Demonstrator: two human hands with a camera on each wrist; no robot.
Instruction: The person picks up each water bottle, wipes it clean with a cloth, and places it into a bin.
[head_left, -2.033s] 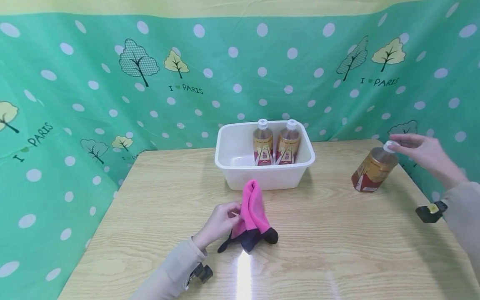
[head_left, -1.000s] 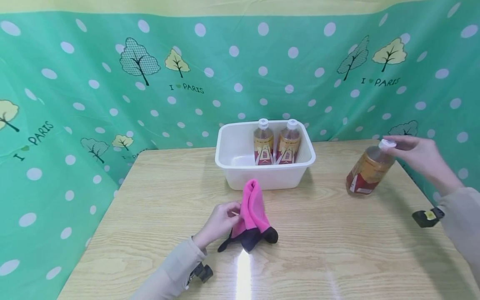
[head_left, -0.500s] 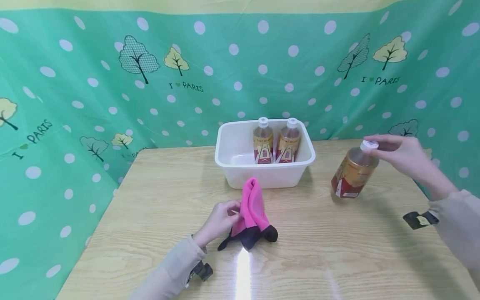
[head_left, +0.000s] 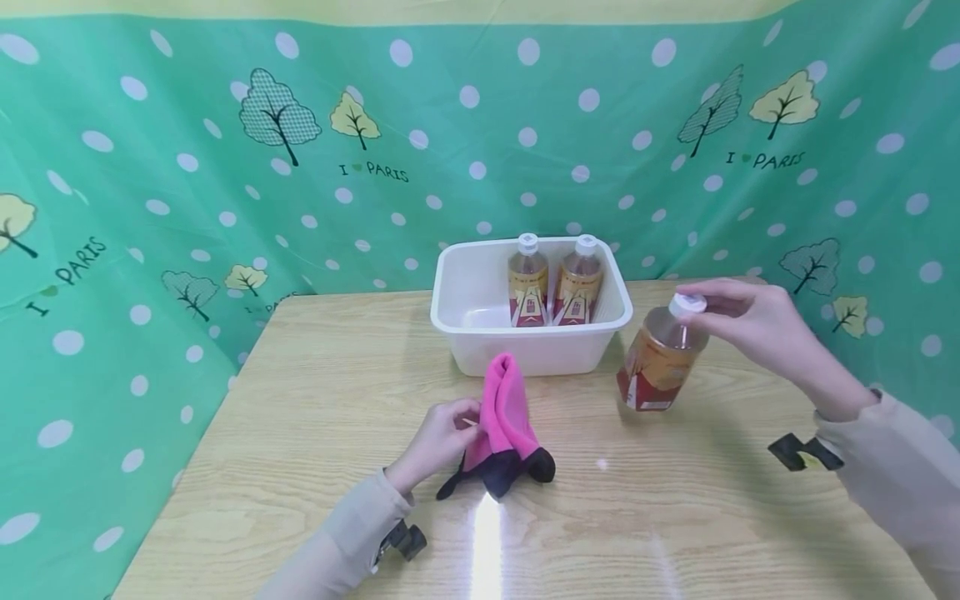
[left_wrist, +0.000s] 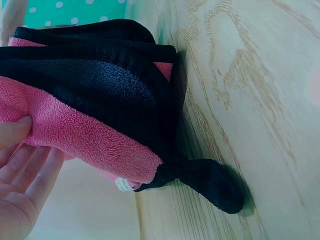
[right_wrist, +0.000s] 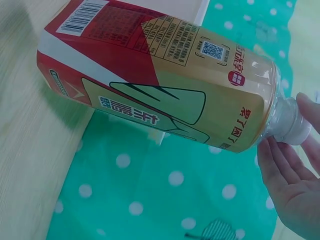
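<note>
My left hand [head_left: 438, 442] pinches the side of a pink cloth [head_left: 504, 412] with black trim, which stands folded in front of the tub; thumb and fingers show on it in the left wrist view. To the right, my right hand [head_left: 757, 329] holds a drink bottle [head_left: 660, 362] by its white cap and neck. The bottle has a gold and red label and tilts, its base toward the left. In the right wrist view the thumb and fingers [right_wrist: 285, 165] close on the neck. Its base seems just above the table, though contact is hard to tell.
A white plastic tub [head_left: 525, 354] stands at the back middle. Inside, on its right side, are two matching bottles, a left one [head_left: 528, 287] and a right one [head_left: 577, 287]. A green dotted curtain [head_left: 420, 167] hangs behind the wooden table [head_left: 337, 367].
My right hand has carried the bottle leftward and slightly toward me, from the table's right edge to near the tub's right side. My left hand and the cloth have stayed in place.
</note>
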